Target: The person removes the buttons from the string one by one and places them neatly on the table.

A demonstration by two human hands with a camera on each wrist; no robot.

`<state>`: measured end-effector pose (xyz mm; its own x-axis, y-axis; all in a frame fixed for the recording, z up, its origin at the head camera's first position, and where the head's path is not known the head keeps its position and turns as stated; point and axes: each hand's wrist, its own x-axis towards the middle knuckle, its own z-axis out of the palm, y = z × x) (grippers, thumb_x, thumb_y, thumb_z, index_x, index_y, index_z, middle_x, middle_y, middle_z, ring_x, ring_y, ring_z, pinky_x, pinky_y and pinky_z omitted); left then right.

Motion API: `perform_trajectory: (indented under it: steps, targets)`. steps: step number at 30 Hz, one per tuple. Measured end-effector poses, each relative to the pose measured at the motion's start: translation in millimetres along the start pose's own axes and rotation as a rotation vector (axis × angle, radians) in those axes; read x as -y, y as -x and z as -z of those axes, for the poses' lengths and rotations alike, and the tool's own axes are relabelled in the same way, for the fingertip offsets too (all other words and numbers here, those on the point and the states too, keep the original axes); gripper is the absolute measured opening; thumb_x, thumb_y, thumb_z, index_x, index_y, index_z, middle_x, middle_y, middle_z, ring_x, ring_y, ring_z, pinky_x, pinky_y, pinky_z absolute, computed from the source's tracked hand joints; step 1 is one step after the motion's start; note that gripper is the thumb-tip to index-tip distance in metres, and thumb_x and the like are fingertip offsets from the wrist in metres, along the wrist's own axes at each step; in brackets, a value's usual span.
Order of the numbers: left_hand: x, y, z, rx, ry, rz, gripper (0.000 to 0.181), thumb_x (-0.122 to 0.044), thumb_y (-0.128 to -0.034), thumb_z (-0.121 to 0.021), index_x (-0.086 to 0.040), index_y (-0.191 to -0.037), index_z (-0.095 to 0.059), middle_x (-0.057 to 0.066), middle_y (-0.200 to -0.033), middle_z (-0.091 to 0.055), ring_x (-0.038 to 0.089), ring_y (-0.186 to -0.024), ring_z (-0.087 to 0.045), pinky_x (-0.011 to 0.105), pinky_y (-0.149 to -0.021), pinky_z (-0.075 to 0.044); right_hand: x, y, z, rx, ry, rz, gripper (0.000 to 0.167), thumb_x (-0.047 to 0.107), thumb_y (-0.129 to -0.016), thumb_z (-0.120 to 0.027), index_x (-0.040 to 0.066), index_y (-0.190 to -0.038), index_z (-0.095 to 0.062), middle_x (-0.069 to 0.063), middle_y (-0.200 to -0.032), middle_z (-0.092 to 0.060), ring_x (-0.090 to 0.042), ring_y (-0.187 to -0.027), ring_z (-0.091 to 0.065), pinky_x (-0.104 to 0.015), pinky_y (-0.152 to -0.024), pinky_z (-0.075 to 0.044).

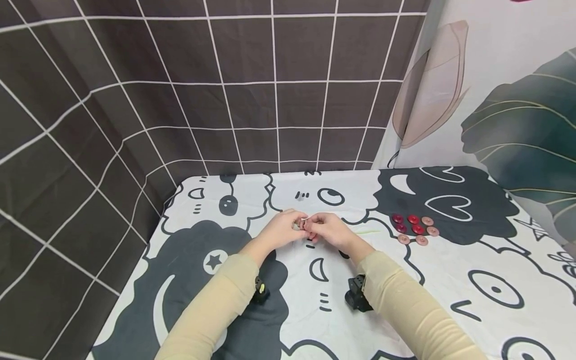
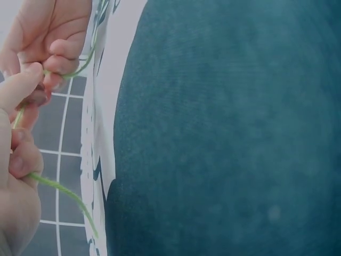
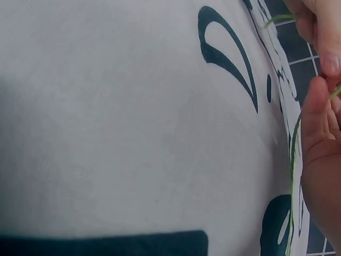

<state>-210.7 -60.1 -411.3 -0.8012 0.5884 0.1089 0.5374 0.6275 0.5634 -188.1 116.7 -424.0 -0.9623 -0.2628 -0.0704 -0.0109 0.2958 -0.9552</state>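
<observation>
Both hands meet above the middle of the patterned cloth. A thin green string (image 2: 64, 189) runs through the curled fingers of my left hand (image 1: 281, 231), and its loose end hangs below. My right hand (image 1: 332, 231) pinches the same string close by, fingertips almost touching those of the left. From the right hand another length of string (image 3: 293, 154) trails away across the cloth. A small brownish-pink piece, apparently a button (image 2: 37, 97), shows between the fingertips; fingers cover most of it, so which hand bears it is unclear.
To the right of the hands, several round buttons lie grouped on the cloth: dark red ones (image 1: 401, 228), bright red ones (image 1: 417, 229) and pale pink ones (image 1: 421, 240). A dark gridded curtain (image 1: 297, 105) stands behind and to the left; a leaf-print curtain (image 1: 517, 125) is at the right.
</observation>
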Motion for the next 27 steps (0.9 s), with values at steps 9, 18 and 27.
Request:
perform_trajectory:
  steps: [9,18,27]
  targets:
    - [0.8,-1.8,-0.3,0.014,-0.04,0.023,0.036,-0.032,-0.0825,-0.071,-0.012,-0.111,-0.064,-0.002,-0.1,-0.058,0.012,-0.087,-0.053,0.028,-0.077,-0.045,1,2.2,7,-0.03,-0.011,-0.018,0.027,0.016,-0.083,-0.06,-0.007,-0.098,-0.061,-0.009,-0.076,-0.062,-0.017,-0.067,-0.059,-0.03,-0.064,-0.052]
    - [-0.3,-1.0,-0.3,0.021,-0.086,0.002,0.037,-0.033,-0.0862,-0.068,-0.01,-0.114,-0.063,-0.005,-0.078,-0.049,0.01,-0.072,-0.047,0.024,-0.063,-0.041,-3,6.3,17,-0.062,0.111,-0.059,0.024,0.021,-0.081,-0.06,0.002,-0.094,-0.064,-0.005,-0.065,-0.056,-0.017,-0.057,-0.05,-0.028,-0.054,-0.043]
    - [1.5,-1.1,-0.7,0.017,-0.041,0.035,0.037,-0.032,-0.0858,-0.069,-0.01,-0.115,-0.064,-0.004,-0.076,-0.049,0.011,-0.067,-0.046,0.024,-0.059,-0.04,-11,10.1,30,-0.07,0.103,-0.084,0.029,0.018,-0.081,-0.062,0.0,-0.103,-0.063,-0.002,-0.061,-0.05,-0.015,-0.053,-0.044,-0.027,-0.053,-0.038]
